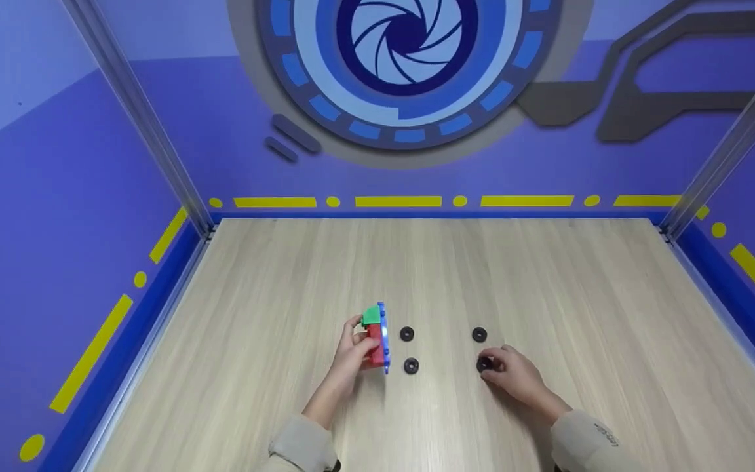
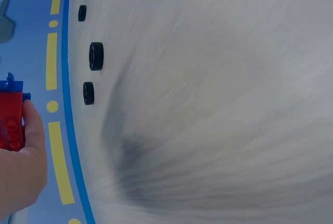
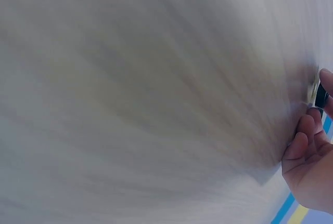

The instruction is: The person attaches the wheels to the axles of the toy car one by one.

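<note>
My left hand (image 1: 346, 357) grips a toy car body (image 1: 375, 333), raised off the table and turned on its side. It has red and green blocks on a blue base with small blue stubs, seen also in the left wrist view as red and blue parts (image 2: 10, 115). My right hand (image 1: 516, 375) pinches a black toy wheel (image 1: 483, 364) at the tabletop between thumb and fingertips. In the right wrist view, fingers partly hide that wheel (image 3: 321, 95). Another black wheel (image 1: 474, 335) lies just beyond the right fingertips. Two more wheels, a far one (image 1: 402, 334) and a near one (image 1: 406, 367), lie right of the car body.
The light wood-grain table (image 1: 548, 282) spreads beneath both hands. A blue printed wall (image 1: 417, 180) stands behind it, with side panels and metal corner posts (image 1: 148, 131) at left and right.
</note>
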Demonstrator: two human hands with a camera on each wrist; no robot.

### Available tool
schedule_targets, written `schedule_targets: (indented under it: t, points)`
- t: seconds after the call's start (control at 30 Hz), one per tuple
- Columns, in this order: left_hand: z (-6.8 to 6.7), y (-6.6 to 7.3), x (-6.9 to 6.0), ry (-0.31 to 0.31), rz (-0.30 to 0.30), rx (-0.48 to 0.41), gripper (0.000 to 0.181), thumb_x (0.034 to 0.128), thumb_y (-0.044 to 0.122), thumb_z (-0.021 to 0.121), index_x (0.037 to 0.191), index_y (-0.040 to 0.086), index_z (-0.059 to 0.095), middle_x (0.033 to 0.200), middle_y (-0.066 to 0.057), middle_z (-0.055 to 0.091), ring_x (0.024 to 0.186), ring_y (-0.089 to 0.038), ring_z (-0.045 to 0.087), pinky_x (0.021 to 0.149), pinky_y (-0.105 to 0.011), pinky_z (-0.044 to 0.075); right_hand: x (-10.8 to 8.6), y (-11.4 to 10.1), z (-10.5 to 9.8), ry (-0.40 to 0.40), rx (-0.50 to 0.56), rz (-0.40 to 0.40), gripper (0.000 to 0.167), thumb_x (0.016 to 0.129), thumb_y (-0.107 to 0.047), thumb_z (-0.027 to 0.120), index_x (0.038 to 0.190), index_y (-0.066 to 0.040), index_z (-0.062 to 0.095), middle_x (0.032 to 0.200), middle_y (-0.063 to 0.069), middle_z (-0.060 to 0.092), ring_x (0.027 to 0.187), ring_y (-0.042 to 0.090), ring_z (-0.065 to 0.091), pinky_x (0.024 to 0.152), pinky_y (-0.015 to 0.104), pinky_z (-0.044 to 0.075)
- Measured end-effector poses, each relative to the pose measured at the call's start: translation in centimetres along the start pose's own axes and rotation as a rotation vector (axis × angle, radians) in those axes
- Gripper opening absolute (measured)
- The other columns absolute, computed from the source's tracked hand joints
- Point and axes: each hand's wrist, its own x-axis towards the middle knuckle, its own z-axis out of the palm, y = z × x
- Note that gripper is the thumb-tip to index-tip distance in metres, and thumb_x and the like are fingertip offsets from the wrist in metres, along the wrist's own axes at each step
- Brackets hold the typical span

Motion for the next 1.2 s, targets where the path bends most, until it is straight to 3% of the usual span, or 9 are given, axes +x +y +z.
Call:
schedule_targets:
  t: [0.3,0.77,1.2]
  points:
    - [0.4,-0.1,0.0,0.028,-0.018,0.027,0.062,0.0835,0.018,0.050,0.136,0.013,0.019,0.114,-0.014,0.053,0.084,-0.015,0.056,0.070,-0.026,0.048,0.1,-0.3,-1.2,-0.004,0.160,-0.015,0.035,0.074,-0.003,0.066,0.108,-0.004,0.061,0.084,0.004,0.054,0.073,0.013,0.047,0.055,0.020,0.039]
    - [1.2,0.3,0.0,0.030,-0.022,0.010,0.063,0.0853,0.026,0.054,0.136,0.014,0.019,0.111,-0.013,0.053,0.083,-0.015,0.057,0.069,-0.028,0.049,0.7,-2.1,-2.7,-0.005,0.206,-0.120,0.033,0.073,-0.008,0.068,0.106,-0.005,0.063,0.083,0.006,0.054,0.068,0.011,0.049,0.053,0.019,0.040]
    - [1.2,-0.1,0.1,-0.023,0.000,0.007,0.062,0.0850,0.027,0.056,0.136,0.019,0.020,0.109,-0.016,0.051,0.083,-0.018,0.060,0.067,-0.031,0.051,0.3,-3.5,-3.1,-0.028,0.220,-0.178,0.035,0.075,-0.011,0.067,0.108,-0.001,0.061,0.086,0.006,0.055,0.067,0.011,0.044,0.053,0.019,0.039]
